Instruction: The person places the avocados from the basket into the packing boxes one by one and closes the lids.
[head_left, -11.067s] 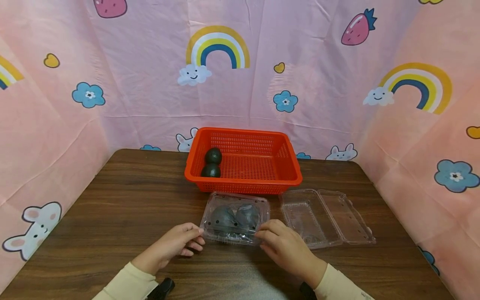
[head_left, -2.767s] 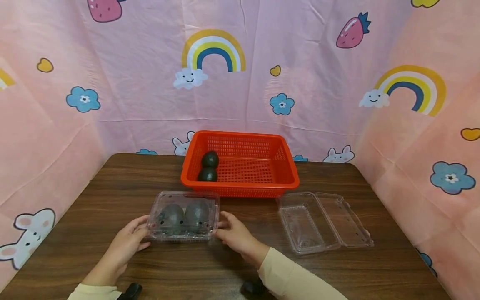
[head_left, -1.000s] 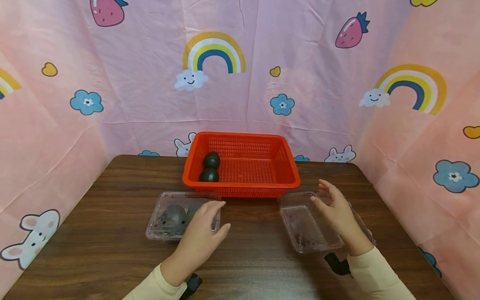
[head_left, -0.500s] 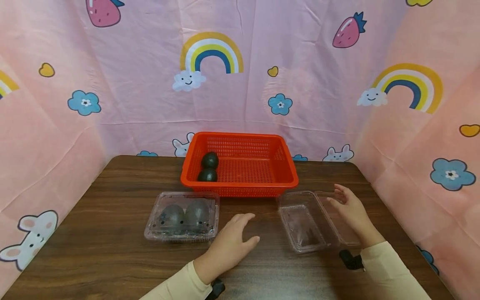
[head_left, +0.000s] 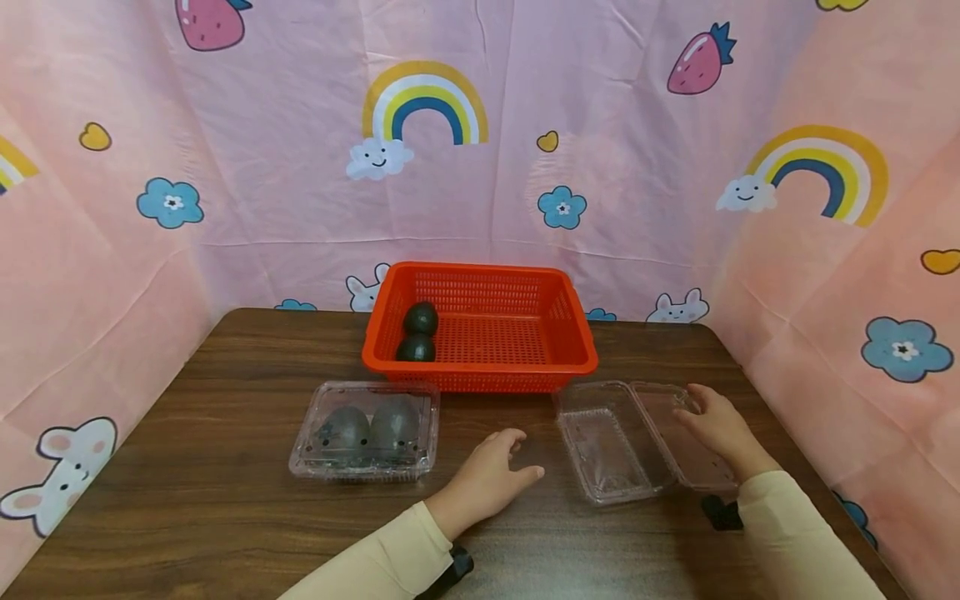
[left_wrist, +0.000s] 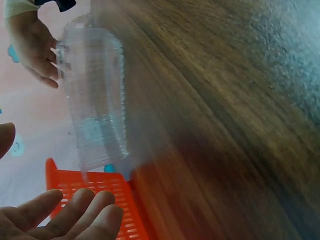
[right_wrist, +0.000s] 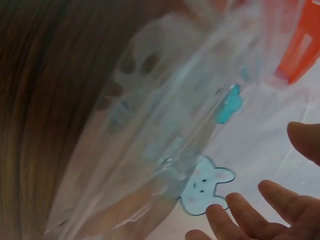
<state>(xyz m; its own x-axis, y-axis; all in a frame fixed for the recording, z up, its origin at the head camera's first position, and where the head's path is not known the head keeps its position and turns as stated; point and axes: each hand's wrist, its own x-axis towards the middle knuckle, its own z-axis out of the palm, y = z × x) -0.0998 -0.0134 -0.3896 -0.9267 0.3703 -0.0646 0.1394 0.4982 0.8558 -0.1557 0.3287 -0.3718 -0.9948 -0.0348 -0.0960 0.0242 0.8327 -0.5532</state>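
On the right of the table lies an unfolded clear plastic clamshell box, its base [head_left: 609,454] to the left and its lid [head_left: 678,442] to the right. My right hand [head_left: 716,425] is over that lid, fingertips at its far outer part; the right wrist view shows spread fingers [right_wrist: 245,215] beside the clear plastic. My left hand [head_left: 487,479] hovers left of the base, fingers loosely bent and holding nothing. Further left is a closed clamshell box [head_left: 363,467] with two dark green avocados inside, dimmed by the plastic.
A red plastic basket [head_left: 577,358] stands behind the boxes near the back of the table. Two dark avocados [head_left: 418,332] sit at its left end. Patterned pink cloth [head_left: 645,100] encloses the back and sides of the table.
The closed box went from the middle to the left, and both hands let go of it. My left hand then moved right; my right hand crossed to the unfolded box and lowered towards its lid.
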